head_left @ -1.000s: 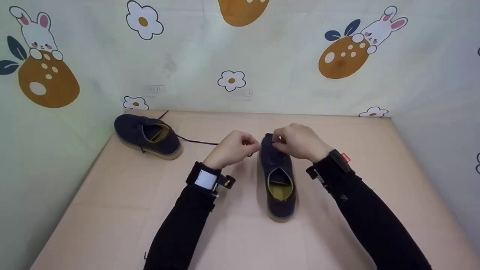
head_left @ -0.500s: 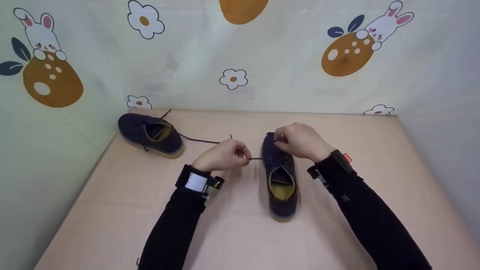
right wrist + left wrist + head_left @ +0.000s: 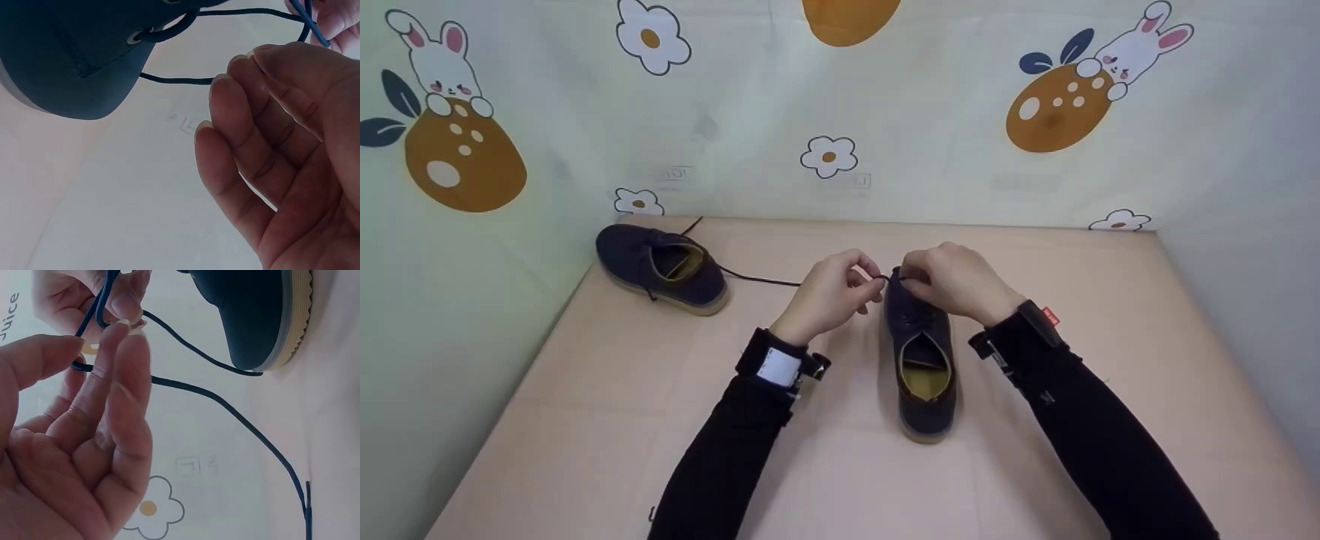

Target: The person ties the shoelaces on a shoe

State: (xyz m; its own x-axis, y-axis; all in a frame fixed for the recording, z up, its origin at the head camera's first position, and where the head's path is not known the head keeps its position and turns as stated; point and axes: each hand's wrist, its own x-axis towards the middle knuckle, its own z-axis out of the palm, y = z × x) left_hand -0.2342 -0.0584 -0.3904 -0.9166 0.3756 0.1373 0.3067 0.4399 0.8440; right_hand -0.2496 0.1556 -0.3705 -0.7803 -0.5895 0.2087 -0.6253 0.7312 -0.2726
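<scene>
A dark navy lace-up shoe (image 3: 927, 417) with a tan sole stands upright on the table in the head view, its toe pointing away. Over its toe, my right hand (image 3: 956, 281) pinches a dark shoelace (image 3: 103, 304) between thumb and fingers, as the left wrist view shows. Just left of the toe is my left hand (image 3: 832, 292), thumb and fingers curled about a loop of lace (image 3: 83, 367). Lace spans the small gap between both hands. The right wrist view shows the shoe's metal eyelet (image 3: 138, 36) with lace threaded through it. The exact pinch points are partly hidden by fingers.
A matching navy shoe (image 3: 622, 251) lies at the back left, angled. Its loose lace (image 3: 761, 281) trails right across the table (image 3: 585, 420) and disappears behind my left hand. Patterned sheeting (image 3: 750, 97) walls the back and sides.
My left hand first drew back left and nearer me with lace stretched from the shoe, then returned up and right beside the toe. My right hand barely moved. The other shoe stayed put.
</scene>
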